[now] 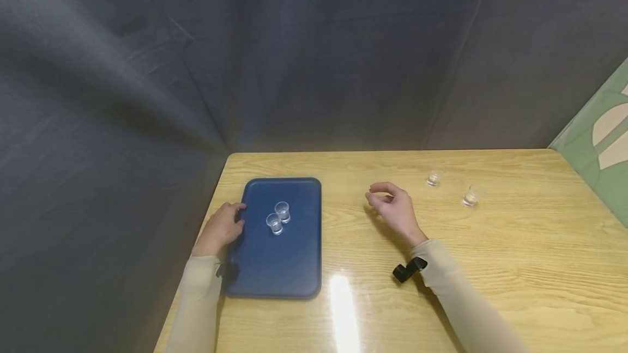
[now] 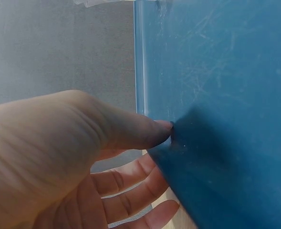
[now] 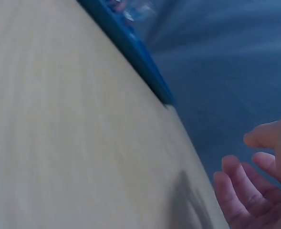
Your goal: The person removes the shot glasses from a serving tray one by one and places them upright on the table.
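A blue tray (image 1: 294, 266) lies on the left part of the table, and two small clear shot glasses (image 1: 282, 211) stand close together on it. My left hand (image 1: 223, 229) holds the tray's left edge. In the left wrist view its thumb (image 2: 145, 131) lies over the rim, with the other fingers outside the edge. My right hand (image 1: 392, 208) hovers above the table between the tray and two more shot glasses, a farther one (image 1: 433, 177) and a nearer one (image 1: 470, 196). Its fingers are loosely bent and hold nothing. A blurred glass (image 3: 135, 8) on the tray shows in the right wrist view.
The wooden table (image 1: 530, 244) reaches to a dark curtain (image 1: 343, 59) at the back and left. A green and beige patterned cloth (image 1: 603, 135) hangs at the right edge. Bright glare (image 1: 343, 309) falls on the tabletop right of the tray.
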A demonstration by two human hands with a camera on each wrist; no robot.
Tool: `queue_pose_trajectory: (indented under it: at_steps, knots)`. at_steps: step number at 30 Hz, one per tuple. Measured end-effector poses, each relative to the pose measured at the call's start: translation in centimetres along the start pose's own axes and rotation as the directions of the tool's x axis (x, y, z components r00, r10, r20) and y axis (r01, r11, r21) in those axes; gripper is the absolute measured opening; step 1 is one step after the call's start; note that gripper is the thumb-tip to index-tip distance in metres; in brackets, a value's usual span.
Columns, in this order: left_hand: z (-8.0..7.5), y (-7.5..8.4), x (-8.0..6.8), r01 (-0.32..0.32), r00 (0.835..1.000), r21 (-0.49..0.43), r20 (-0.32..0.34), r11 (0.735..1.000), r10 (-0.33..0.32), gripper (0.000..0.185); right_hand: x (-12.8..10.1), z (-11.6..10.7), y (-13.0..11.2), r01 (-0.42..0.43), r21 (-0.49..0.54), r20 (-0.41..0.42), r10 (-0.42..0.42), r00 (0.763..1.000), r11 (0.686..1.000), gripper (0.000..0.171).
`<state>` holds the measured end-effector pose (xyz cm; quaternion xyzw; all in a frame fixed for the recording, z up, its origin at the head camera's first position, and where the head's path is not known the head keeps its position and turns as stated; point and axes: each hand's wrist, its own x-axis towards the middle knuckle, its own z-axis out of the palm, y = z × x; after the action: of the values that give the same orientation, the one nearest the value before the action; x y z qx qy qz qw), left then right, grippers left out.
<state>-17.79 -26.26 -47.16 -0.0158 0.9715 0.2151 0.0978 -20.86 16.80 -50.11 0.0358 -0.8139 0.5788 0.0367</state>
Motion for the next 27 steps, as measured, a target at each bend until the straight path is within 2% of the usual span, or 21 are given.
queue_pose_trajectory:
  at_steps: [11, 21, 27]
  knots:
    - [0.0, 0.0, 0.0, -0.009, 1.000, 0.001, -0.002, 1.000, 0.009, 0.048, -1.5, 5.0, -1.5, 0.015, 0.015, 0.151, -0.017, 0.988, 1.000, 0.033]
    - [0.0, 0.0, -0.1, 0.007, 1.000, -0.001, 0.002, 1.000, -0.007, 0.049, -2.0, 8.5, -2.6, 0.004, 0.048, 0.212, -0.015, 0.977, 0.999, 0.031]
    - [0.0, 0.0, 0.1, -0.020, 1.000, 0.017, -0.007, 1.000, 0.020, 0.048, -2.2, 10.1, -3.5, 0.008, 0.063, 0.243, -0.023, 0.970, 0.998, 0.030]
